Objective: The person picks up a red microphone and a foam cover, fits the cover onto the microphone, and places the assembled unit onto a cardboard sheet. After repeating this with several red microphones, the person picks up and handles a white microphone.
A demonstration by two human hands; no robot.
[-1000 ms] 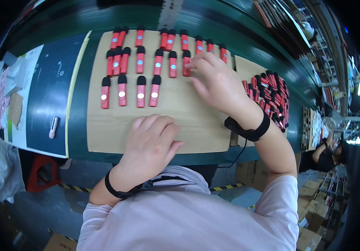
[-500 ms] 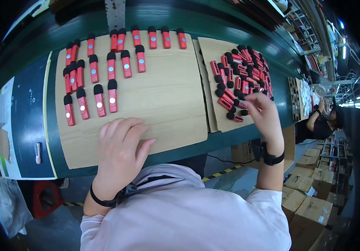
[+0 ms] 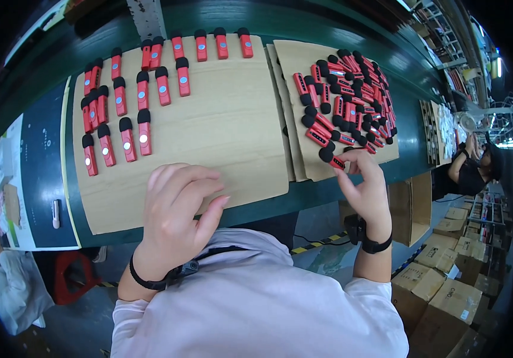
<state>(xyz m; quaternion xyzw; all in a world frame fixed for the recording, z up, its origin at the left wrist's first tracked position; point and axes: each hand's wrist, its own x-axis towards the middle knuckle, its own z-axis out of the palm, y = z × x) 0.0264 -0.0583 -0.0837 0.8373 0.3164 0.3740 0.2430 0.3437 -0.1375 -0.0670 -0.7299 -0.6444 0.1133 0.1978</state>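
Small red microphones with black foam tips are spread over two cardboard sheets. On the left sheet (image 3: 221, 143) they stand apart in rows, such as a microphone (image 3: 127, 141) in the nearest row; many show a pale round spot. A dense jumbled pile of microphones (image 3: 358, 101) covers much of the right sheet (image 3: 289, 53). At that pile's near edge, my right hand (image 3: 367, 188) pinches the red end of one microphone (image 3: 336, 161) between thumb and fingers. Over the left sheet's near edge hovers my left hand (image 3: 179, 209), empty, fingers loosely bent and thumb apart.
The sheets lie on a green workbench (image 3: 238, 218). To the left are a dark mat (image 3: 42, 179) and a small white pen-like thing (image 3: 56, 213). Cartons (image 3: 441, 298) stack on the floor at right, near an open box (image 3: 414, 209). Other people (image 3: 471, 167) work at both sides.
My right hand has come down and toward me from above the pile, and its fingers now grip a microphone at the near edge. The left hand has barely moved; the view has shifted slightly.
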